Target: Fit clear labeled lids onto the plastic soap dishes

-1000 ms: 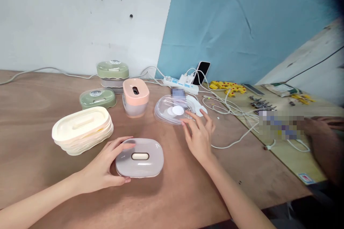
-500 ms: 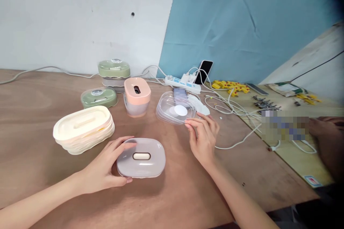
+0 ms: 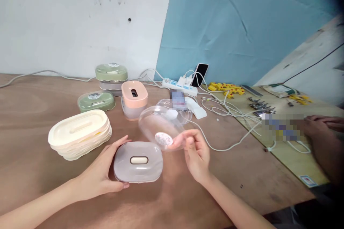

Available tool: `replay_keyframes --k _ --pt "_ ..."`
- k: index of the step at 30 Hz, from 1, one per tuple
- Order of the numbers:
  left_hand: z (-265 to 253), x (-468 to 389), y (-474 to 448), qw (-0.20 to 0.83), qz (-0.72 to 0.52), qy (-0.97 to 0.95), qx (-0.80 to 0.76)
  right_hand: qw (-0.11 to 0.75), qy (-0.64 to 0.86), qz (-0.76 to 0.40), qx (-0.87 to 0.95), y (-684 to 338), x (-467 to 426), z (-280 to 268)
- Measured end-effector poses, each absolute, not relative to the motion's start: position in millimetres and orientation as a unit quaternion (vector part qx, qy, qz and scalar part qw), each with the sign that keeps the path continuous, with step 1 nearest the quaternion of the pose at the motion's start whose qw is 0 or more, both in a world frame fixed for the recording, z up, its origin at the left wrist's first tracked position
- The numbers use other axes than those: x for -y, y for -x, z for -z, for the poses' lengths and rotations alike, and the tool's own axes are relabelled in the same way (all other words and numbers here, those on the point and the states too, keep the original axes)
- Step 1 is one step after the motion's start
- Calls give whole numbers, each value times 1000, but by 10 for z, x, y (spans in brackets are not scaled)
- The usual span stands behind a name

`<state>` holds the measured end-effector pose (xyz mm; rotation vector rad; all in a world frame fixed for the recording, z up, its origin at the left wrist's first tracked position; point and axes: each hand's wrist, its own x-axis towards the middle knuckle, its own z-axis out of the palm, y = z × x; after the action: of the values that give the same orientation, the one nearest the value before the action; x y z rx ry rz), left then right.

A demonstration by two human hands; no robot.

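Observation:
A greyish-lilac oval box (image 3: 138, 171) with a cream oval piece in its top slot rests on the table in front of me. My left hand (image 3: 103, 168) grips its left end, thumb at the front and fingers behind. In my right hand (image 3: 197, 154) is a clear plastic cover (image 3: 154, 123), tilted and blurred by motion, bearing a round printed label (image 3: 163, 139). It hangs just behind and to the right of the box. Beyond it, other clear covers (image 3: 185, 117) lie on the table, partly hidden by the raised one.
Cream lids (image 3: 80, 128) are stacked at left. Green covered boxes (image 3: 96, 101) and a pink-and-grey box (image 3: 134, 96) stand behind. A power strip (image 3: 178, 86), a phone (image 3: 200, 75), white cables and yellow parts (image 3: 225, 88) lie further right. Another person's hands (image 3: 319, 128) are at far right.
My right hand has lifted one clear cover off the others and brought it left and nearer, towards the lilac box. My left hand stays on the box. The view has shifted slightly.

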<state>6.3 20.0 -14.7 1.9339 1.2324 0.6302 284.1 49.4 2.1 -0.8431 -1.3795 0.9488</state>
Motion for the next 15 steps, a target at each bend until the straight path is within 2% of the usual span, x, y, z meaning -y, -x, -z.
replay_keyframes --k 3,5,15 --pt "159 -211 -62 389 -259 -745 -476 467 379 -612 513 -2782 -524 -9" --pt "163 -217 -59 397 -262 -741 -474 414 393 -663 484 -2746 -566 43" --pt "162 -241 -51 326 -229 -801 -447 341 418 -662 520 -2738 -592 58"
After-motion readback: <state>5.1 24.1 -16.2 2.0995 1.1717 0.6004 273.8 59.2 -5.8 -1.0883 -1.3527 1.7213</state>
